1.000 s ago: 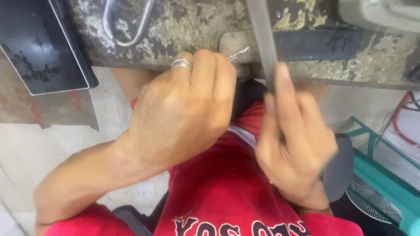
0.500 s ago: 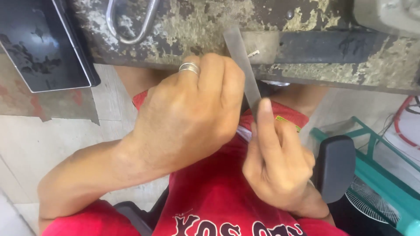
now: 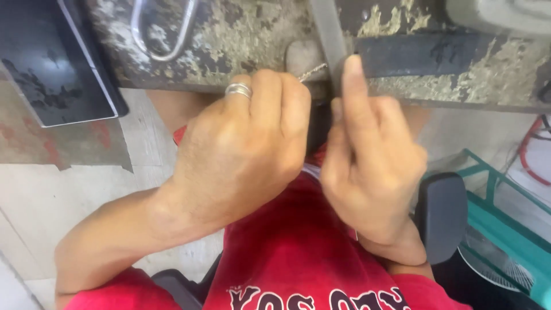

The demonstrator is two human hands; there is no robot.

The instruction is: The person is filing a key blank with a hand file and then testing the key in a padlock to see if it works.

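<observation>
You're parked at a beat-up tabletop point(image 3: 229, 34) with the paint flaking off all over, pale tile floor under it. Up and left of your fingers there's a dark flat panel point(image 3: 51, 69) leaning at the edge, then one metal loop point(image 3: 163, 31) lying on the worn surface.

Your left hand point(image 3: 241, 155), the one with the ring point(image 3: 238, 90), is curled tight, fingers closed around a small silvery key-like piece point(image 3: 313, 71). Only its thin tip pokes out past your knuckles, braced at the tabletop's edge. Right beside that tip, your right hand point(image 3: 367, 166) has a flat grey file point(image 3: 328, 34) pinched, forefinger stretched up along the blade, which runs away over the tabletop.

What I'd watch, just my guess: so little of the piece sticks out that if the file skids off it, it lands on your left knuckles. A loose grip could also let the piece twist or drop into your lap.

Count: one file, one small metal piece, one ring, one loop, one dark panel. Further right there's a black armrest point(image 3: 439, 212) and a teal frame point(image 3: 505, 224).
</observation>
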